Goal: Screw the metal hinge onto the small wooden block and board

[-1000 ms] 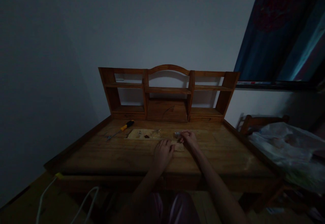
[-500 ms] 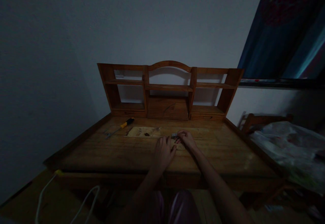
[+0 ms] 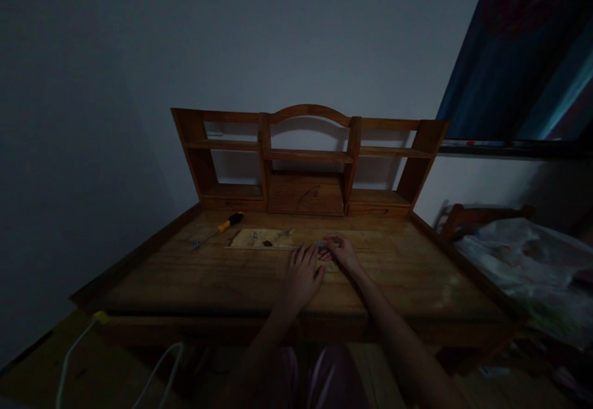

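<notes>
My right hand (image 3: 340, 252) pinches a small silvery metal piece with holes (image 3: 319, 244) at the desk's middle; dim light hides its exact kind. Close on its left, my left hand (image 3: 303, 276) lies on the desk top with fingers stretched out, their tips near the metal piece. A pale wooden strip or bare patch (image 3: 254, 239) with a dark knot runs left from my hands. Farther left lies a screwdriver (image 3: 225, 226) with a yellow and black handle, its shaft toward me. Small metal bits (image 3: 195, 244) lie by its tip.
A wooden shelf unit (image 3: 308, 156) stands along the back of the wooden desk (image 3: 222, 285), against the wall. Raised rims edge the desk's sides. At right, clear plastic (image 3: 523, 251) covers something beside a chair back. A white cord (image 3: 162, 359) hangs at lower left.
My left hand's fingers have straightened and moved slightly forward. The metal piece shows less of its holed face, still in my right hand. The view has shifted a little.
</notes>
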Demonstrator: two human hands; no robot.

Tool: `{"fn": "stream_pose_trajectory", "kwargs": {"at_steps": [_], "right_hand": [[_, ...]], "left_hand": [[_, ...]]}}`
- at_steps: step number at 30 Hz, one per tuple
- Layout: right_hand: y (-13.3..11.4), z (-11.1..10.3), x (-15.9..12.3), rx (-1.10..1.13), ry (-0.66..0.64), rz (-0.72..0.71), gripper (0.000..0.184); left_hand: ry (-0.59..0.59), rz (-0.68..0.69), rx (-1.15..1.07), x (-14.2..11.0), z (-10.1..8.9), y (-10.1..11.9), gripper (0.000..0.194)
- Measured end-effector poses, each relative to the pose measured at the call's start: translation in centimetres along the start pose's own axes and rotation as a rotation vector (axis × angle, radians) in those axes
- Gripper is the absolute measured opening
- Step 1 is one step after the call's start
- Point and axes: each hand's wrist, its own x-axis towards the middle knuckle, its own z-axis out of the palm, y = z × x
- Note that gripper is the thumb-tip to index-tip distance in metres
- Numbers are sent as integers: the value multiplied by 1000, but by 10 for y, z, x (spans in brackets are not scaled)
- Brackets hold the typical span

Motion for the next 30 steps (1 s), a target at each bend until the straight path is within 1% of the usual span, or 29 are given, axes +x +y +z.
{"fn": "stream_pose_trajectory", "kwargs": {"at_steps": [6,13,15,16,17,19,20,22,24,25,27,30], "right_hand": [[-1,3,-3,-15,25,-17,27],[-8,4,-8,-86,63,-40,29],[-11,2,-13,-144,108,-64,28],[-13,1,-15,-209,157,-103,28],[-16,0,-18,-321,228,-169,29],[-21,-3,-24,-570,355,-339,29],[-23,-4,-26,-668,377,-420,29],[-27,-7,-29,-769,340,-555,27],[-29,-9,-29,-801,241,-643,25],[-28,-10,-28,-809,186,-664,24],[-27,-11,-26,-827,94,-662,22],[-23,-11,-24,-859,-9,-598,23]], "left_hand": [[2,7,-8,1,1,-1,48],[-5,12,-14,0,1,-1,48],[-8,16,-9,0,1,-1,45],[-8,17,-7,0,1,-2,45],[-9,16,-4,1,0,-1,44],[-9,8,3,1,0,-1,44],[-12,6,7,1,0,-1,44],[-16,-2,11,2,0,0,44],[-21,-9,4,2,-1,0,45],[-23,-11,-3,2,-2,1,45],[-29,-9,-19,2,-3,1,46],[-40,-4,-33,2,-5,1,46]]}}
